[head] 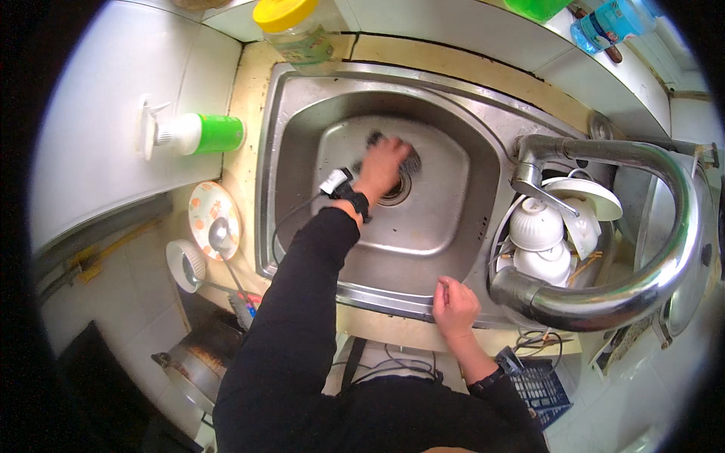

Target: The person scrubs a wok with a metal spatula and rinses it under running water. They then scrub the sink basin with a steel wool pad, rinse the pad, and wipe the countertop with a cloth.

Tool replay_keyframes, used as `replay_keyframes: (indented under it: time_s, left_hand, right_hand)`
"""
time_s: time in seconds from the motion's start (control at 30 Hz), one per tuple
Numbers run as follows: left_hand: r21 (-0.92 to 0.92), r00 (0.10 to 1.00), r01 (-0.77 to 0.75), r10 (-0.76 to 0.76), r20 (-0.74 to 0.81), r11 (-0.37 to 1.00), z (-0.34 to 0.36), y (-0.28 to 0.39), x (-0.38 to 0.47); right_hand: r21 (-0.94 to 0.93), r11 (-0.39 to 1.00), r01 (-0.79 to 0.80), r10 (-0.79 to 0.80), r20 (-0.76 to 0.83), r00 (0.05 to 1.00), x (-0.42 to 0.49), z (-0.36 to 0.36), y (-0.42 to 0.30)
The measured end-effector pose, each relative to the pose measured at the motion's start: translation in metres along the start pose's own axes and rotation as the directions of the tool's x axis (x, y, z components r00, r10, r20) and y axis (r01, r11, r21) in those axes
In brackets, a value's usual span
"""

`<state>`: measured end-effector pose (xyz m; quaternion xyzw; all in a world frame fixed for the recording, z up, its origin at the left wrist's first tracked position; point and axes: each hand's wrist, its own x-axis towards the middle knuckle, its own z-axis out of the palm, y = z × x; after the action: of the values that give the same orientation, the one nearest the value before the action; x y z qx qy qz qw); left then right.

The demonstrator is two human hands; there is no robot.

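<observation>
Over the drain of a stainless steel sink [430, 226], my left hand [386, 164] is blurred, its fingers on a dark scrubber or cloth [410, 163] that is too smeared to name surely. The round drain fitting [396, 192] shows partly below the hand. A white device on a black strap [335, 182] sits at my left wrist, with a cable running down. My right hand [455, 304] rests with curled fingers at the sink's front rim, and nothing shows in it. The basin holds no visible standing water.
A curved chrome faucet [617, 311] spans the right side over stacked white bowls [537, 223]. At left are a green-labelled spray bottle [212, 134], a patterned plate [204, 212] with a ladle [220, 232], and a pan [198, 362]. A yellow-lidded jar [297, 39] stands behind the sink.
</observation>
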<state>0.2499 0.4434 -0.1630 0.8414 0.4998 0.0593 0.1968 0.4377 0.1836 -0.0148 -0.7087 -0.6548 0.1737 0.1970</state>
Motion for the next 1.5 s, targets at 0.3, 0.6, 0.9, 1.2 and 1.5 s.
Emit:
replay_keyframes:
  time_s: [0.3,0.6,0.9,1.2,1.5]
  left_hand:
    - [0.239,0.945,0.244,-0.175,-0.275,0.940,-0.033,-0.035,-0.042]
    - [0.063,0.994,0.099,-0.101,0.031,0.993,-0.004,-0.003,-0.068]
    - [0.140,0.688,0.726,-0.708,-0.161,0.674,-0.007,-0.016,-0.052]
    - [0.107,0.589,0.808,-0.796,-0.142,0.579,-0.037,-0.020,-0.089]
    - [-0.194,0.726,0.653,-0.678,-0.114,0.732,0.007,0.021,-0.050]
  right_hand:
    - [0.024,0.999,0.030,-0.029,-0.048,0.998,0.002,0.001,0.001]
    - [0.068,0.997,0.037,-0.035,-0.024,0.999,0.005,-0.004,-0.004]
    - [0.093,0.995,0.018,-0.012,-0.064,0.998,0.005,-0.001,-0.003]
    - [0.106,0.994,0.032,-0.028,-0.035,0.999,0.001,-0.003,0.000]
    - [0.059,0.998,0.036,-0.032,-0.066,0.997,0.002,0.001,0.002]
